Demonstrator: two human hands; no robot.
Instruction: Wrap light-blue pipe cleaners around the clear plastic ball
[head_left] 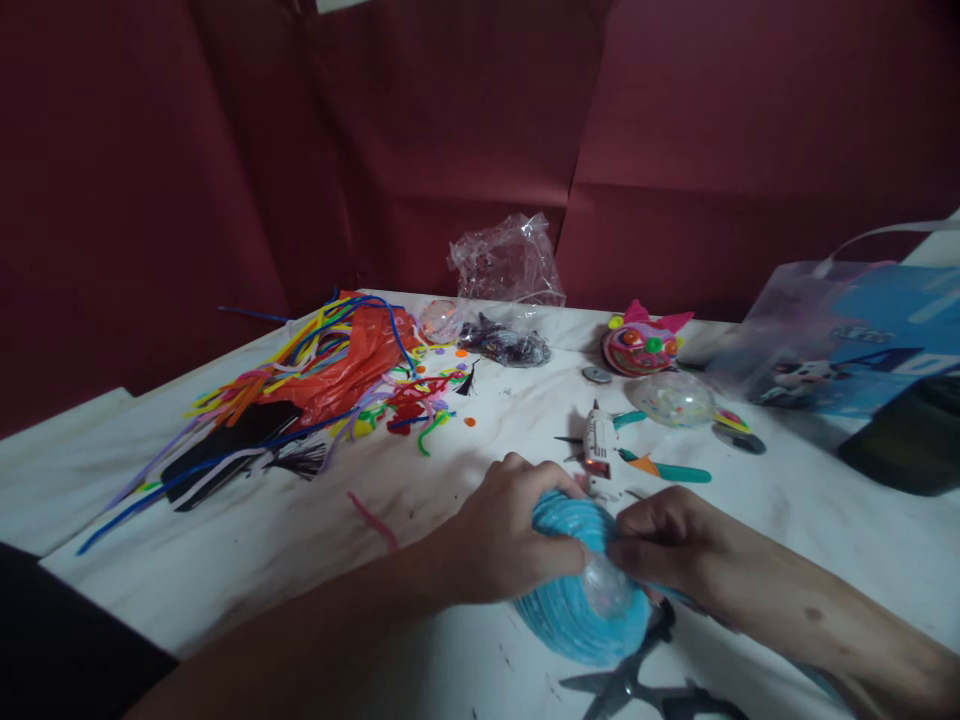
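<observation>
In front of me is a clear ball wrapped in rows of blue pipe cleaner [574,625], tilted so that a bare clear patch faces up. My left hand [510,535] is closed round its left and upper side, the thumb lying over the blue rows. At the right edge of the bare patch, my right hand [664,540] pinches a blue strand, seemingly pipe cleaner, which runs back partly hidden under the forearm. Dark scissors [630,690] lie on the table below the ball. Just beyond the hands is a white glue gun [598,440], with teal-handled pliers [679,472] beside it.
Colourful pipe cleaners [307,350] and a red plastic bag [360,365] spread over the left side. A pink lion-like craft head [645,340], a clear dome [679,398] and a blue printed bag [885,330] stand at the right. Crinkled clear plastic [510,260] sits at the back.
</observation>
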